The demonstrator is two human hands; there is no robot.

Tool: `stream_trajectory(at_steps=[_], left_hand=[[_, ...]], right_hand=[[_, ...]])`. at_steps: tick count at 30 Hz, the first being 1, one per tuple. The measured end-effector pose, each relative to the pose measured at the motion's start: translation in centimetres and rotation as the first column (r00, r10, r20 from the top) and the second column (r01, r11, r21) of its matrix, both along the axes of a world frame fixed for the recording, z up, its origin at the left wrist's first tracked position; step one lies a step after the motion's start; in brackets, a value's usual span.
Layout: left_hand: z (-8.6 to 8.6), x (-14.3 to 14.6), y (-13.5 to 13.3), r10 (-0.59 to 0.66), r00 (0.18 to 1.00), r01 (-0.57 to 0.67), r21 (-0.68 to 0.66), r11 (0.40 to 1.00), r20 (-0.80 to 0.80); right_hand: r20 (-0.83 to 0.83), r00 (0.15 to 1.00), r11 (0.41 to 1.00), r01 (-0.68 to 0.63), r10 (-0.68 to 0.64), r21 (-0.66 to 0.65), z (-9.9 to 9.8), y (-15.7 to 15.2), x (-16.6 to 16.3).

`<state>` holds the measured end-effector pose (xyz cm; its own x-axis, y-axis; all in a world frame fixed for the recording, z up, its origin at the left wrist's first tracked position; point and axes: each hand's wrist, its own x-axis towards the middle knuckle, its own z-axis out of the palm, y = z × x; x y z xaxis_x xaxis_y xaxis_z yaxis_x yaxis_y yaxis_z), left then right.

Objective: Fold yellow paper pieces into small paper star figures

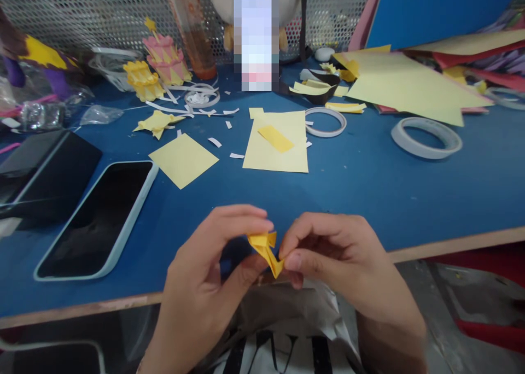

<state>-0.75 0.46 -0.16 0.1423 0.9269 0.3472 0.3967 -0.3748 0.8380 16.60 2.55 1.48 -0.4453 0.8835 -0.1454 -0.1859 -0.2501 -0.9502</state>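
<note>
A small folded yellow paper piece (pixel 264 247) is held between my two hands, just over the table's front edge. My left hand (pixel 215 256) grips its upper left part between the fingers above and the thumb below. At its lower right point, my right hand (pixel 328 251) pinches the paper with thumb and forefinger. Beyond the hands lie a pale yellow square sheet (pixel 183 159) and a larger pale yellow sheet (pixel 268 158) with a small yellow strip (pixel 276 138) on it. A folded yellow paper star (pixel 158 123) rests behind the square sheet.
A phone (pixel 98 221) and a black box (pixel 49 171) occupy the left side. Tape rolls (pixel 426 139) (pixel 327 122) lie to the right, near stacked paper sheets (pixel 414 84). Paper crowns (pixel 143 81) (pixel 166 62), a tall orange bottle (pixel 192 29) and paper scraps (pixel 214 142) are farther back.
</note>
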Motion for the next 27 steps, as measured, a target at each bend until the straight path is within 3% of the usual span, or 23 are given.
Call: stream_trajectory(at_steps=[3,9,15,27], left_hand=[[-0.1,0.1,0.2,0.088,0.996,-0.088,0.027,0.996,0.02],[0.0,0.1,0.1,0.011,0.994,-0.012,-0.008,1.0,-0.108],[-0.1,0.2,-0.1,0.071,0.982,-0.072,-0.003,0.997,-0.176],[0.1,1.4,-0.6,0.205,0.974,-0.21,-0.044,0.977,-0.099]], right_hand=[[0.07,0.995,0.994,0.058,-0.065,0.09,-0.1,-0.2,-0.1],[0.221,0.968,0.971,0.067,-0.119,0.228,-0.6,-0.4,-0.4],[0.296,0.935,0.926,0.08,-0.198,0.369,-0.8,-0.3,-0.8],[0.358,0.859,0.87,0.181,-0.367,0.459,-1.4,-1.0,-1.1]])
